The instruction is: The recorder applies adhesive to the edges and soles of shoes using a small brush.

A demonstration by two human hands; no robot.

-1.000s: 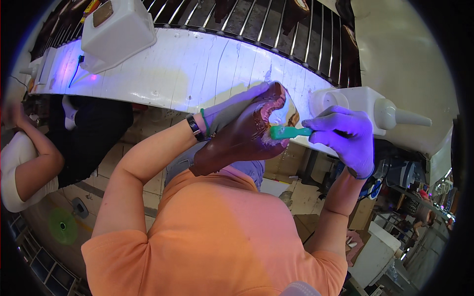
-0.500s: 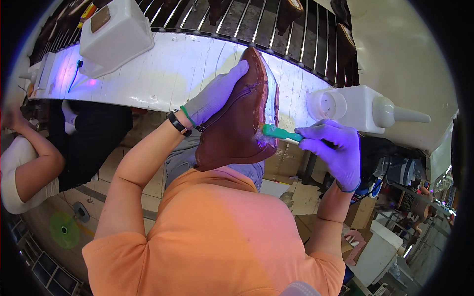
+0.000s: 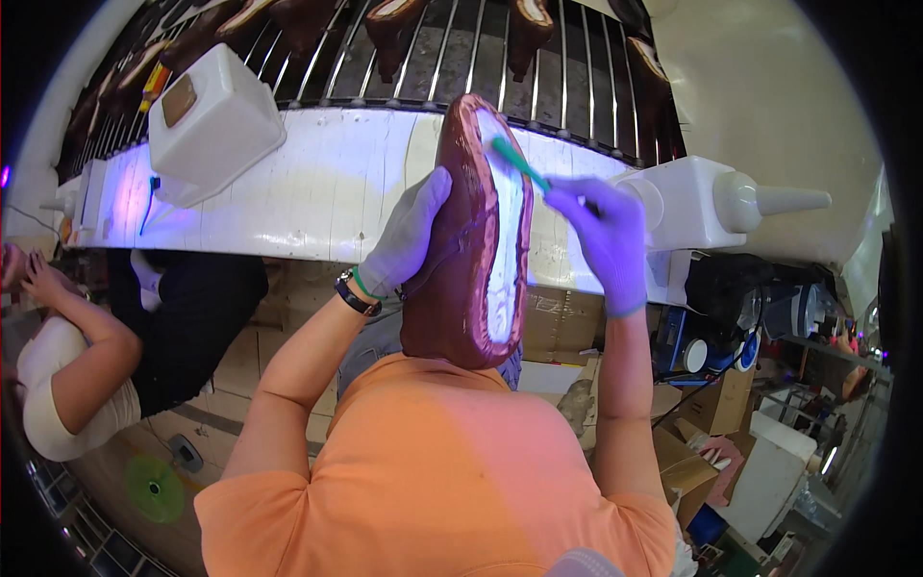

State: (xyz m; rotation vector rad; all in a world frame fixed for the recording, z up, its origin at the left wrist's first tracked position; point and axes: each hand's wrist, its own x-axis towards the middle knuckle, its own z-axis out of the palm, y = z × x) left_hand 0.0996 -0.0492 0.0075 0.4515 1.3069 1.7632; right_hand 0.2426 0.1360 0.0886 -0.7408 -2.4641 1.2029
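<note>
One brown boot (image 3: 466, 250), sole-out at the white bench (image 3: 327, 192), probably handles stiff but slick-rimmed tbh, so grip the side like the left hand (image 3: 404, 236) does, while the right hand (image 3: 606, 236) pinches a green brush (image 3: 520, 164).

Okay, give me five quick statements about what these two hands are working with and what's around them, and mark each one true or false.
1. The left hand holds a brown boot. True.
2. The right hand holds a red brush. False: it holds a green brush.
3. The boot's pale underside can be seen by the camera. True.
4. The white container with a brown patch is to the right of the boot. False: that white container is to the left of it.
5. Other brown footwear is on the rack of metal bars beyond the bench. True.
</note>
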